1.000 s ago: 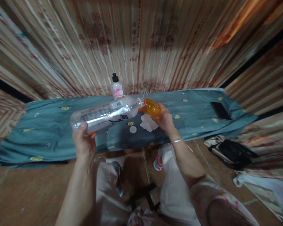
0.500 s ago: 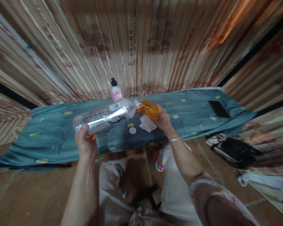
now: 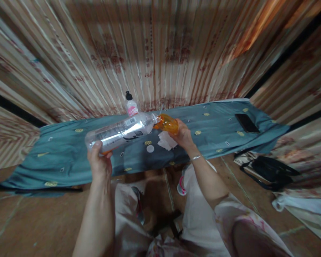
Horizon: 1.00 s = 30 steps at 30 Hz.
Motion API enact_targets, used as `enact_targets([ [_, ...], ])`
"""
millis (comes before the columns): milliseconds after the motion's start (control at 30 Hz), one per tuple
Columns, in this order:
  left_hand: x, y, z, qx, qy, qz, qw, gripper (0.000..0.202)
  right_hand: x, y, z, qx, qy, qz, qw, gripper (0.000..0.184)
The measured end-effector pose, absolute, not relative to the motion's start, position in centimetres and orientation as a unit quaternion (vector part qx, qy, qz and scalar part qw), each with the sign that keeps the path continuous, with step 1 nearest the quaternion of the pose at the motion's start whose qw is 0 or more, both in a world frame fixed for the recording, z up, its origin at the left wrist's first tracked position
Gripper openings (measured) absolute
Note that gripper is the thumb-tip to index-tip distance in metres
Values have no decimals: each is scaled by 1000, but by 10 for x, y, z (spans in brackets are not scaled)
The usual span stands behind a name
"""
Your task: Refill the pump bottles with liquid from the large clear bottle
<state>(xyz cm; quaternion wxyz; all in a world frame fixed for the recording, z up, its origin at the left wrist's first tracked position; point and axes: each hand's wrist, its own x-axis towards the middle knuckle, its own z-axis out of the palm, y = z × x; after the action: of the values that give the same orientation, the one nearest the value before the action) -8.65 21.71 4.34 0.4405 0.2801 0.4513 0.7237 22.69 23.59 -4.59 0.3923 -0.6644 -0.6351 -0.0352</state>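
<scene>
My left hand (image 3: 100, 160) grips the base end of a large clear plastic bottle (image 3: 117, 132) with a printed label, tilted with its neck to the right. My right hand (image 3: 183, 135) is closed around a small orange see-through bottle (image 3: 167, 124), whose mouth end points left. The two bottle mouths meet or nearly meet; I cannot tell if they touch. Beneath them on the teal cloth (image 3: 69, 150) lie a crumpled white tissue (image 3: 167, 141) and a round whitish disc (image 3: 150, 149), perhaps a cap. Behind the clear bottle stands a pump bottle (image 3: 132, 107) with a black top and pink print.
A black phone (image 3: 246, 123) lies at the cloth's right end. A striped curtain (image 3: 160, 50) hangs right behind the covered table. On the tiled floor to the right is a black bag (image 3: 273, 171), with a white plastic bag (image 3: 296, 205) nearer me.
Both hands keep their hold on the two bottles, mouths together. The clear bottle and my left hand have shifted very slightly right; the view has moved a little too.
</scene>
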Motion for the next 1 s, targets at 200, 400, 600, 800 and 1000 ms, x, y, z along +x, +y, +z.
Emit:
enact_targets([
  [200,-84,215,46,291,454,716,443,33,226,235,-45,-658,-642,-42,392,60],
  [400,-82,214,48,291,444,722,443,33,226,236,-45,-662,-639,-45,389,59],
  [600,-83,217,46,290,437,728,442,35,228,236,-46,-655,-641,-37,399,62],
  [800,-86,218,43,298,441,727,435,32,226,234,-42,-665,-638,-36,387,60],
  [1000,-87,217,42,300,438,725,439,32,225,235,-44,-667,-634,-44,389,62],
])
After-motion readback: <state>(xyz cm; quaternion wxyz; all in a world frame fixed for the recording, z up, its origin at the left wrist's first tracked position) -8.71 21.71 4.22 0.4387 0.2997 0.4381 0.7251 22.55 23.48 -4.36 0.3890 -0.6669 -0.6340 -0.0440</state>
